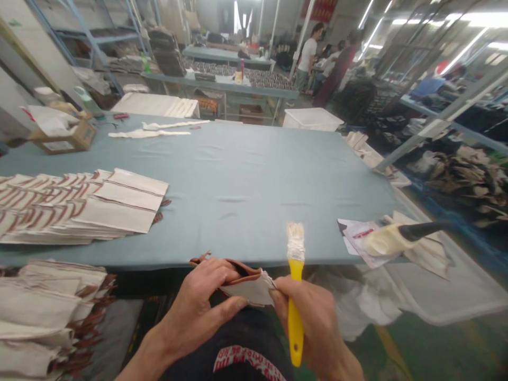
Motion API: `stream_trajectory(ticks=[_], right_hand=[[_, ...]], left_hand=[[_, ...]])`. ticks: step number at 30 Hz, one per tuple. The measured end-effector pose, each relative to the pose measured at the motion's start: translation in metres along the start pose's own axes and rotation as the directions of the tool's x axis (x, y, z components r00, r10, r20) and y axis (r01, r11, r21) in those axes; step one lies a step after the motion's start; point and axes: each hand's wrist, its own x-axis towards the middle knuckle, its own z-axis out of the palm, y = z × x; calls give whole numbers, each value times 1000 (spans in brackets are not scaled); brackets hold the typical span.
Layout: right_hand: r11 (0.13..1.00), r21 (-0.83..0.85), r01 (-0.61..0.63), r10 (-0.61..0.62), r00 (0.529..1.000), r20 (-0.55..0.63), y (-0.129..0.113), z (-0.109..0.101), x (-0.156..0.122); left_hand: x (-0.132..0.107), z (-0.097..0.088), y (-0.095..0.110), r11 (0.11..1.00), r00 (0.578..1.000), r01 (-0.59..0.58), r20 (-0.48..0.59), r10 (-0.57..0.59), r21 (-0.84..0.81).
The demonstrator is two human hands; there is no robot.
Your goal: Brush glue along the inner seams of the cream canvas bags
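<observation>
Close to my body, below the table's front edge, a cream fabric piece with brown trim [252, 290] is held between both hands. My left hand [208, 291] is closed around its left part, thumb on the near side and fingers at the brown edge. With thumb and fingertips, my right hand [307, 304] pinches the piece's right corner. The same hand also keeps a yellow-handled paintbrush [296, 296] upright, its pale bristles pointing away from me and coated in something white. Parts of the fabric piece are hidden behind my left fingers.
Overlapping cream pieces with brown stripes [119, 203] cover the table's left side; more [47, 307] are piled below. A glue-smeared container with a dark handle [387, 239] lies at right on papers. A cardboard box [67, 135] and a white bin [311, 119] stand farther back. Other people are in the background.
</observation>
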Motion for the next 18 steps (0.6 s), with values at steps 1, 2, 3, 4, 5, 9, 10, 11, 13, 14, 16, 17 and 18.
stream_trajectory(ticks=[1,2,3,4,5,9,10,11,13,14,16,17,18], right_hand=[[1000,8,10,-10,999,31,-2,0,4],[1000,14,18,-19,998,58,-4,0,7],[1000,15,26,-27,997,78,-7,0,11],[999,14,33,-35,995,94,-10,1,15],[999,10,37,-38,994,105,-13,2,18],[999,-25,34,-30,988,150,-22,10,30],[999,-31,31,-26,985,168,-24,13,33],[999,-32,30,-23,982,185,-25,15,34],[1000,2,7,-7,979,205,-28,18,35],[999,37,-16,9,982,188,-29,19,35],[986,120,-117,105,990,95,-32,18,31],[968,161,-191,189,982,29,-34,15,28],[941,204,-271,285,958,-39,-36,12,24]], left_hand=[[3,-5,2,997,998,21,58,-17,-68],[5,-9,3,990,993,55,114,-41,-127],[8,-14,5,980,981,102,178,-71,-169],[10,-17,6,970,966,150,235,-103,-190],[11,-21,7,963,952,186,277,-128,-194],[10,-32,3,968,947,194,288,-143,-157],[8,-34,1,972,951,178,279,-131,-151],[6,-36,-1,976,955,158,274,-113,-148],[2,-39,-4,984,963,104,260,-64,-143],[-1,-40,-4,988,966,73,257,-35,-140],[-6,-40,-4,992,967,18,256,15,-129],[-8,-39,-3,993,970,-13,239,42,-120],[-11,-37,-3,993,976,-50,207,72,-110]])
